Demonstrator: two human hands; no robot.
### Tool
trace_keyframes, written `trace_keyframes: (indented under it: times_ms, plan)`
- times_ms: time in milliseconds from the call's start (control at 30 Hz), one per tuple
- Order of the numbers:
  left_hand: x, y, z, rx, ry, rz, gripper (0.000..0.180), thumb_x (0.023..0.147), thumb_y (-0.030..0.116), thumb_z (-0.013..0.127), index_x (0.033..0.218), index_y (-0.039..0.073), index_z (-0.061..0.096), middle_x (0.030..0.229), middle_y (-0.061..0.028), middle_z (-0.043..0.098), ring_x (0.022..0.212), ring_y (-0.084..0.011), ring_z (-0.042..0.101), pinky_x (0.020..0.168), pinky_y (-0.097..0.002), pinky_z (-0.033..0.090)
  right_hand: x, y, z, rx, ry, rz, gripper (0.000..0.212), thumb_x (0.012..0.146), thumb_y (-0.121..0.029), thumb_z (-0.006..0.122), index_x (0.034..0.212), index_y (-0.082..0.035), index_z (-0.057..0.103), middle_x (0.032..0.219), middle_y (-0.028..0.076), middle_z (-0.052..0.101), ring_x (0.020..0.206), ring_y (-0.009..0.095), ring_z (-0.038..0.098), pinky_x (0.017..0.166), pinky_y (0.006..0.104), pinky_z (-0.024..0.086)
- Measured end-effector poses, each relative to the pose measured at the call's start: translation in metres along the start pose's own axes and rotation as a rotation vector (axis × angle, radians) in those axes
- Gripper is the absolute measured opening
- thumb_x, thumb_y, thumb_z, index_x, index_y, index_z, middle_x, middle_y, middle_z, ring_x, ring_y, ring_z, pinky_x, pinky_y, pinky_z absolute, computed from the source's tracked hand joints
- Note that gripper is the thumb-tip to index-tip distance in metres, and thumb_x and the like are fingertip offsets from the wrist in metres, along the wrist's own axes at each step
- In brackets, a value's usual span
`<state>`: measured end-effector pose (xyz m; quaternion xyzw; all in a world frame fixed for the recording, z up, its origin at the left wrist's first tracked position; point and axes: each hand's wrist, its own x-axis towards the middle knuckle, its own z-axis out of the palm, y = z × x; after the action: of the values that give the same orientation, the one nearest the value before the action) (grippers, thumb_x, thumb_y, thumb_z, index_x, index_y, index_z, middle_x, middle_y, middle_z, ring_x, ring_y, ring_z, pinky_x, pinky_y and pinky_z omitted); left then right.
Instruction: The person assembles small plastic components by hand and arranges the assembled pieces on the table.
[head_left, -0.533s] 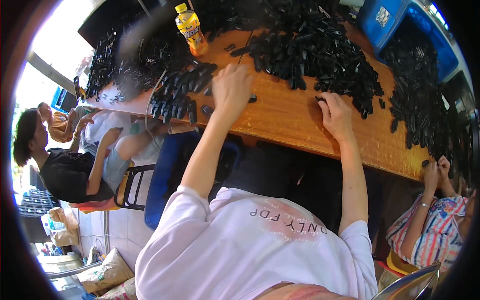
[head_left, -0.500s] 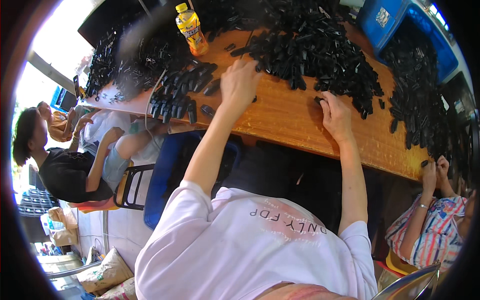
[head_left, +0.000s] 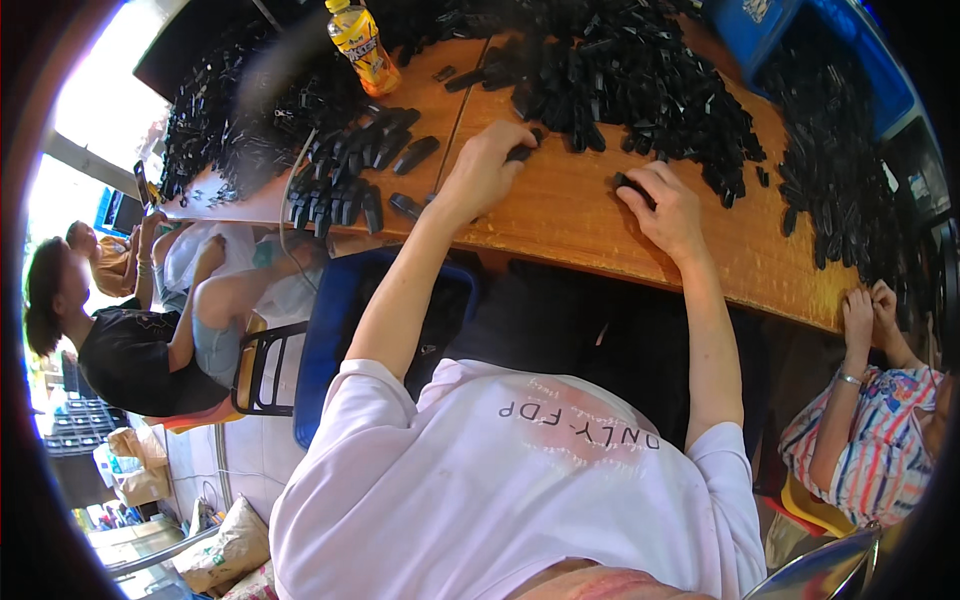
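Observation:
Both my hands are over the wooden table (head_left: 560, 225), each with a small black plastic piece. Between the thumb and fingers of my left hand (head_left: 484, 172) is one black piece (head_left: 522, 151), partly covered by the fingertips. My right hand (head_left: 664, 208) is curled around another black piece (head_left: 630, 186), whose dark end shows beside the thumb. A big heap of similar black pieces (head_left: 620, 90) lies just beyond my hands. Left of my left hand, several longer black pieces (head_left: 350, 165) lie grouped side by side, with a few loose ones near my wrist.
A yellow-capped drink bottle (head_left: 362, 52) stands at the back left beside more black parts (head_left: 230, 130). Blue bins (head_left: 850, 60) stand at the far right near another heap. One person (head_left: 130, 340) sits at left; another's hands (head_left: 866, 310) work at the right table end.
My left hand has moved right and nearer to me, and a black piece now shows in its fingers. My right hand has turned, showing more of its piece. The whole view has shifted slightly.

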<state>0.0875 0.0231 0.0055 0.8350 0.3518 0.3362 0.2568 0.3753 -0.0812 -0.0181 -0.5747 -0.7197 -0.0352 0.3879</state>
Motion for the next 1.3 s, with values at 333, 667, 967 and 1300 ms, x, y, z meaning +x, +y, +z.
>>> trace_keyframes:
  times_ms: [333,667,967,1300]
  plan:
    - [-0.027,0.01,-0.012,0.026,-0.11,0.051,0.033,0.092,0.001,0.07,0.125,-0.001,0.067,0.113,-0.0197,0.077,0.114,-0.0411,0.07,0.098,-0.0467,0.055,0.009,-0.03,0.022,0.237,-0.01,-0.097,0.018,0.091,-0.016,0.082,0.102,-0.004,0.074,0.099,0.009,0.074,0.088,0.032,0.072,0.073,0.0405,0.056]
    - [-0.026,0.004,-0.009,-0.065,-0.069,-0.057,0.039,0.084,0.003,0.081,0.121,0.001,0.074,0.11,-0.02,0.078,0.106,-0.034,0.076,0.091,-0.042,0.058,0.023,-0.056,0.044,0.205,-0.15,-0.134,0.017,0.088,-0.011,0.081,0.101,-0.004,0.074,0.093,0.012,0.068,0.088,0.035,0.068,0.075,0.0439,0.053]
    - [-0.018,0.007,-0.012,-0.119,-0.158,-0.065,0.038,0.085,0.0,0.078,0.124,-0.001,0.074,0.111,-0.0163,0.079,0.104,-0.0244,0.078,0.088,-0.035,0.06,0.028,-0.062,0.059,0.185,-0.112,-0.241,0.014,0.081,-0.011,0.083,0.086,-0.004,0.071,0.087,0.012,0.065,0.086,0.035,0.066,0.072,0.0462,0.052]
    - [-0.086,0.011,-0.052,0.055,-0.044,-0.098,0.03,0.086,0.006,0.076,0.116,0.001,0.074,0.109,-0.017,0.076,0.106,-0.0365,0.07,0.092,-0.0447,0.055,0.015,-0.024,0.025,0.094,0.019,-0.093,0.019,0.096,-0.024,0.079,0.1,-0.006,0.078,0.093,0.01,0.072,0.089,0.03,0.072,0.075,0.0408,0.057]
